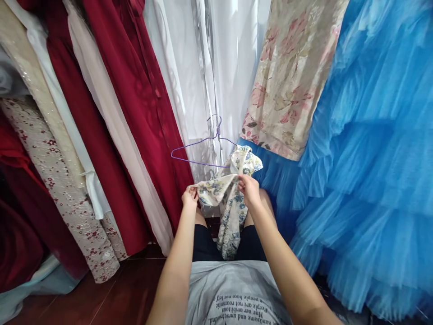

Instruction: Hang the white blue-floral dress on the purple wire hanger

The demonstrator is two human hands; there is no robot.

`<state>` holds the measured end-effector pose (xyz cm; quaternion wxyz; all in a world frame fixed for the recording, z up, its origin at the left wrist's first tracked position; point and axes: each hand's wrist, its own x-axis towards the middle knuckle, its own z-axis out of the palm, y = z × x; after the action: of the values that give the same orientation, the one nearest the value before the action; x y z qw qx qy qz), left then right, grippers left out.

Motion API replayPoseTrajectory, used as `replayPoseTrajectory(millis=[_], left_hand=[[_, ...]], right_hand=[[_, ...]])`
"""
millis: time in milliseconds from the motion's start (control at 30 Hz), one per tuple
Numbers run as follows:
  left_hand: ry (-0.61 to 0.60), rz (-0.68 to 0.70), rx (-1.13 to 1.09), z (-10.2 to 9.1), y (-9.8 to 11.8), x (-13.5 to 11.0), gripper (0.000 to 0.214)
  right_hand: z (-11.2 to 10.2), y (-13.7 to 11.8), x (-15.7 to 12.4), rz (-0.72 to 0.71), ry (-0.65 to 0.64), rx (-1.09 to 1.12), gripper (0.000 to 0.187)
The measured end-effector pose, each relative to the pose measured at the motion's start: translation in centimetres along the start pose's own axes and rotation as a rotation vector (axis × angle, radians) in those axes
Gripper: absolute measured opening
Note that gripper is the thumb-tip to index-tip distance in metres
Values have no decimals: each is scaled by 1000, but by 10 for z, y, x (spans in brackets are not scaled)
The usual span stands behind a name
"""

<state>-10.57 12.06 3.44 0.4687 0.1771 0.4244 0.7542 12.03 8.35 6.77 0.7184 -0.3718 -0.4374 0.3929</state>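
Observation:
A cream garment with a blue and yellow floral print (230, 225) hangs down between my knees. Its upper right part sits over one arm of a purple wire hanger (189, 145), whose left arm is bare. My left hand (190, 197) pinches the garment's edge on the left. Close to the hanger's right side, my right hand (249, 188) grips the cloth near the piece that is on the hanger. Between both hands the fabric is stretched out. I cannot tell which part of the garment each hand holds.
Long dark red dresses (135, 90) and a floral sequinned dress (67, 180) hang at left. White fabric (233, 54) hangs straight ahead. To the right are a pink floral dress (291, 81) and a tiered blue tulle gown (382, 162). Dark red floor tiles (135, 284) show below.

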Motion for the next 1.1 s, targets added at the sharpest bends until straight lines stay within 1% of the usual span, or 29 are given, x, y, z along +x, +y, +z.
replayPoseTrajectory(millis=[67,100,167,233,267,300,333,367,400,500,533,567,633,700,733,767,833,900,967,1000,1033,1100], left_hand=[[-85,7,-41,0,-26,-21,10],[-119,18,-64,1,-35,-32,9],[-206,76,-96,4,-47,-53,13],[-337,168,-86,8,-50,-72,20],[-408,215,-67,10,-49,-81,24],[-475,253,-43,13,-47,-89,27],[-530,277,-18,16,-45,-97,28],[-568,289,7,19,-42,-105,29],[-601,304,40,22,-40,-113,29],[-693,413,207,30,-34,-132,27],[-715,468,268,31,-33,-136,27],[-733,520,320,31,-30,-139,26],[-763,574,387,30,-24,-141,25],[-777,541,415,26,-16,-139,26],[-785,504,420,24,-13,-138,26],[-795,464,414,22,-12,-138,27],[-846,368,378,15,-14,-139,31],[-950,234,374,6,-24,-143,39],[-1042,133,466,-7,-40,-148,48],[-1082,132,554,-14,-48,-149,52],[-1121,177,656,-20,-55,-150,55],[-1213,360,863,-31,-61,-146,58]], right_hand=[[-22,14,-9,-15,202,45,28],[-34,20,-13,-24,293,55,30],[-56,31,-20,-37,423,53,33],[-70,36,-24,-44,509,43,32],[-73,35,-26,-51,552,41,30],[-73,33,-27,-59,583,43,28],[-70,29,-29,-62,578,51,26],[-64,24,-31,-52,517,59,25],[-56,18,-35,-19,395,62,28],[-28,2,-52,165,-163,46,41],[-19,-2,-59,228,-307,53,46],[-13,-6,-66,284,-403,77,50],[-7,-10,-76,384,-514,157,53],[-12,-15,-81,474,-603,187,52],[-17,-17,-82,500,-658,159,50],[-23,-21,-81,504,-720,109,48],[-37,-29,-78,466,-860,-18,45],[-49,-40,-74,417,-985,-92,43],[-62,-51,-71,398,-1039,-103,37],[-69,-58,-69,393,-1042,-108,35],[-78,-65,-68,377,-1034,-123,34],[-97,-84,-67,324,-1027,-203,34]])
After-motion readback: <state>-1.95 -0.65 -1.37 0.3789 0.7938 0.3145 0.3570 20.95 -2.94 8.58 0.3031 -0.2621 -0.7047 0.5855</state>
